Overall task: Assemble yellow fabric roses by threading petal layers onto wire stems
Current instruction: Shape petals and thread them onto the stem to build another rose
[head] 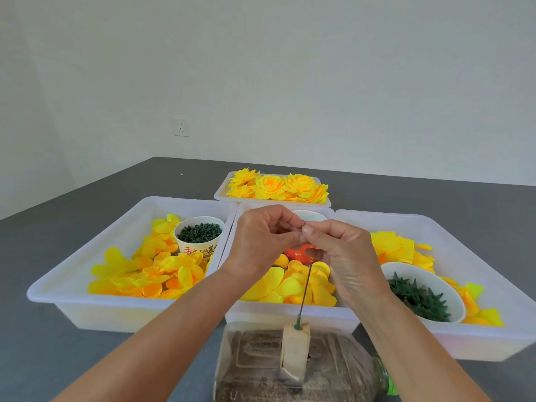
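Item: wire stem [306, 288], thin, dark, standing slightly tilted from a pale block [295, 351] set on a sand-filled bottle [293, 369] at the worktop's [43, 329] near edge; its top is hidden between both hands. Left hand [261, 242] and right hand [339, 250]: fingertips pressed together at the stem tip, apparently pinching a small dark part; the contents of each grip cannot be told for certain. Behind: trays of yellow petals [284, 282], a cup of green pieces [199, 233], finished roses [275, 185]. Risks, judged: sideways pressure could bend the wire or tip the block; the small part could slip.
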### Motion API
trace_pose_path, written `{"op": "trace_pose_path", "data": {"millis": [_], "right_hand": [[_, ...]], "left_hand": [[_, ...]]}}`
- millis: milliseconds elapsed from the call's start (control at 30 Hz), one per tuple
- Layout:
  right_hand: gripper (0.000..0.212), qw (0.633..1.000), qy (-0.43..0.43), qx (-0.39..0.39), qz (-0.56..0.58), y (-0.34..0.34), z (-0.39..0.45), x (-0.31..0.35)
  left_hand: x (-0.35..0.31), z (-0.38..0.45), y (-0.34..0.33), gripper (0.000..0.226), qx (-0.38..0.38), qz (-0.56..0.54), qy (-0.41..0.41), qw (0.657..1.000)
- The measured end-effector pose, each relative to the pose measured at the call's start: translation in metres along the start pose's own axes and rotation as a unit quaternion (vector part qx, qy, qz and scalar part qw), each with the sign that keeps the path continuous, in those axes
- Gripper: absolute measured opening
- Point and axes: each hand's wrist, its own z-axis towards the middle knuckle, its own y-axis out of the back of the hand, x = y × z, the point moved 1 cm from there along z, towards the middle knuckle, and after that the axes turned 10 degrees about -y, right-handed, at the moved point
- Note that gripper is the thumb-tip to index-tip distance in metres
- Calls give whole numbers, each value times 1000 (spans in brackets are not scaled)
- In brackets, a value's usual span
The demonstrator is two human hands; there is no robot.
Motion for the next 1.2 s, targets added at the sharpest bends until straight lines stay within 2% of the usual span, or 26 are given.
{"op": "trace_pose_path", "data": {"millis": [133,233,300,367,467,567,600,800,967,1200], "right_hand": [[16,999,-5,-42,6,-1,-8,5],[23,996,-27,-68,49,0,-14,13],[23,993,-47,-55,96,1,-21,18],[23,988,-68,-26,137,0,-29,22],[16,982,-94,10,161,-3,-43,25],[11,976,-114,37,183,-2,-53,26],[12,975,-119,45,183,-2,-56,26],[12,977,-132,50,159,-2,-65,30],[18,986,-91,56,127,-1,-70,33],[29,1000,-19,16,12,0,-73,36]], "left_hand": [[-11,-4,-1,23,30,11,-8,999],[-20,-8,-2,22,43,81,-22,996],[-27,-12,0,14,29,91,-24,995],[-35,-19,3,7,24,56,-27,998],[-44,-32,8,29,27,18,-30,999],[-50,-46,9,12,49,-8,-23,998],[-50,-50,8,6,56,-17,-22,998],[-41,-61,2,11,34,-18,-3,999],[-44,-63,-2,7,26,-31,-5,999],[-48,-63,-4,11,18,-41,-7,999]]}}
